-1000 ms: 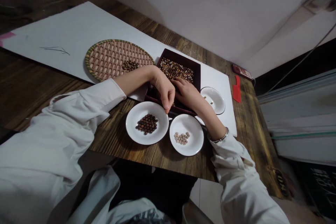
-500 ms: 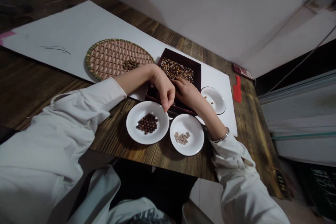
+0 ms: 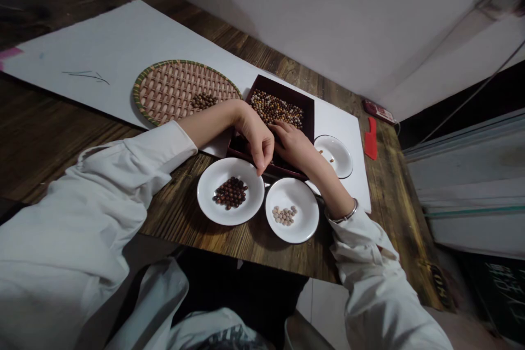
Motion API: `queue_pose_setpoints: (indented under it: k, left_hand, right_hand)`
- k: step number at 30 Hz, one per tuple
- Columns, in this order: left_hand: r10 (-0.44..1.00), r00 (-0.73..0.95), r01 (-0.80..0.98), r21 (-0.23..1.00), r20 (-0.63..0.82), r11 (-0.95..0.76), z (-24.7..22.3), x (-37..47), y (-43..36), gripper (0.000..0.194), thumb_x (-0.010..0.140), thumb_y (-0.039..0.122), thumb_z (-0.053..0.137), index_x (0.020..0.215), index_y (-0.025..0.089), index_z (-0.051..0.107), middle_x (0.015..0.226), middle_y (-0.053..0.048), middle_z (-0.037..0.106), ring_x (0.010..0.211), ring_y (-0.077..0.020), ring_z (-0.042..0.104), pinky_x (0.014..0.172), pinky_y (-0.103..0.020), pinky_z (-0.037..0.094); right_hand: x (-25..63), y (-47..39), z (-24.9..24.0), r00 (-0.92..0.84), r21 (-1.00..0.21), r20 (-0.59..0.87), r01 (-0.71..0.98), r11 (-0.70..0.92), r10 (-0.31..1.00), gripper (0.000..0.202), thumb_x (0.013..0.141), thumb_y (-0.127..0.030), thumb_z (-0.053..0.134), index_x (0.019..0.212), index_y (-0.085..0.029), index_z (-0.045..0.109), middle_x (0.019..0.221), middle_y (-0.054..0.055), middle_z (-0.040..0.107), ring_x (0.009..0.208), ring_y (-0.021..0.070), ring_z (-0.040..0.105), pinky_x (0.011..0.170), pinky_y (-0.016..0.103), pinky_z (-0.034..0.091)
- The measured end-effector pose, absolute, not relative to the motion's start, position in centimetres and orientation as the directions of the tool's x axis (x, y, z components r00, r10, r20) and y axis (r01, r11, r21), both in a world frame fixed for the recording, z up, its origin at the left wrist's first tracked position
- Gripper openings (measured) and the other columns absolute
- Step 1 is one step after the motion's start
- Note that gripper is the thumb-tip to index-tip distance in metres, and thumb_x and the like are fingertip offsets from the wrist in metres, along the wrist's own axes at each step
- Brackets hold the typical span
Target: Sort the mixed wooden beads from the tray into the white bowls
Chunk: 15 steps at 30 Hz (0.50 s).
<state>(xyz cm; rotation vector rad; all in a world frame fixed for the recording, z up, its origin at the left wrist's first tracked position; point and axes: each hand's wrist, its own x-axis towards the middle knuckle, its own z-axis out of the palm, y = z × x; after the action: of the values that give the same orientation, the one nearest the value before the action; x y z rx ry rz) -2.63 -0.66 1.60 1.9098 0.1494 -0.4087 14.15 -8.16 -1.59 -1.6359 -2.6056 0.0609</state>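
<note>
My left hand (image 3: 257, 141) is closed in a pinch above the right rim of a white dish (image 3: 207, 205) holding dark brown beads (image 3: 230, 193). Whatever sits between its fingertips is too small to make out. Inside the dark red box (image 3: 309, 120), my right hand (image 3: 293, 145) lies palm down with its fingers stretched out, at the near edge of the mixed beads (image 3: 279, 108). Its fingertips are partly hidden behind my left hand. A second white dish (image 3: 301, 227), in front of the box, carries pale beads (image 3: 284, 215).
Left of the box, a round woven tray (image 3: 164, 87) bears greenish-brown beads (image 3: 204, 100). A third white dish (image 3: 342, 158) with a few small beads stands at the right. A red comb-shaped object (image 3: 371, 139) lies on the wooden table (image 3: 394, 191), beyond the white board (image 3: 102, 38).
</note>
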Motion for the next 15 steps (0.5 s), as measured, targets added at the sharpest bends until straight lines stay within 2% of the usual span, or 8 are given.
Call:
queue_pose_setpoints:
  k: [3, 8, 12, 15]
  left_hand:
    - [-0.012, 0.938, 0.321, 0.878, -0.347, -0.356, 1.49, -2.49, -0.44, 0.021, 0.063, 0.04, 0.079, 0.075, 0.024, 0.08, 0.069, 0.0, 0.07, 0.089, -0.0176, 0.06, 0.082, -0.021, 0.041]
    - [-0.143, 0.905, 0.309, 0.851, -0.4, -0.424, 1.45, -2.28, -0.09, 0.026, 0.065, 0.043, 0.078, 0.08, 0.022, 0.08, 0.071, -0.001, 0.07, 0.089, -0.0181, 0.059, 0.079, -0.021, 0.04]
    - [-0.041, 0.947, 0.272, 0.866, -0.317, -0.419, 1.72, -2.26, 0.0, 0.03, 0.069, 0.046, 0.075, 0.081, 0.02, 0.08, 0.063, -0.001, 0.064, 0.083, -0.0183, 0.06, 0.077, -0.024, 0.04]
    - [-0.031, 0.959, 0.244, 0.879, -0.281, -0.409, 1.92, -2.31, -0.09, 0.036, 0.067, 0.052, 0.076, 0.083, 0.02, 0.08, 0.063, -0.002, 0.062, 0.08, -0.0186, 0.06, 0.075, -0.025, 0.041]
  right_hand:
    - [14.17, -8.15, -1.57, -0.433, -0.063, 0.024, 0.899, 0.433, 0.901, 0.051, 0.094, -0.025, 0.049, 0.141, -0.007, 0.051, 0.147, 0.02, 0.048, 0.134, 0.0335, 0.049, 0.108, 0.048, 0.043]
    - [14.26, -8.12, -1.67, -0.44, -0.067, 0.043, 0.894, 0.442, 0.897, 0.049, 0.094, -0.025, 0.05, 0.14, -0.008, 0.052, 0.146, 0.02, 0.049, 0.133, 0.0321, 0.049, 0.109, 0.047, 0.042]
    - [14.34, -8.1, -1.78, -0.45, -0.076, 0.057, 0.888, 0.454, 0.891, 0.047, 0.095, -0.027, 0.05, 0.139, -0.01, 0.053, 0.145, 0.019, 0.051, 0.134, 0.0313, 0.049, 0.109, 0.047, 0.042]
    - [14.31, -8.14, -1.75, -0.45, -0.075, 0.052, 0.889, 0.453, 0.892, 0.048, 0.096, -0.031, 0.051, 0.138, -0.008, 0.053, 0.144, 0.02, 0.051, 0.134, 0.0327, 0.049, 0.109, 0.047, 0.043]
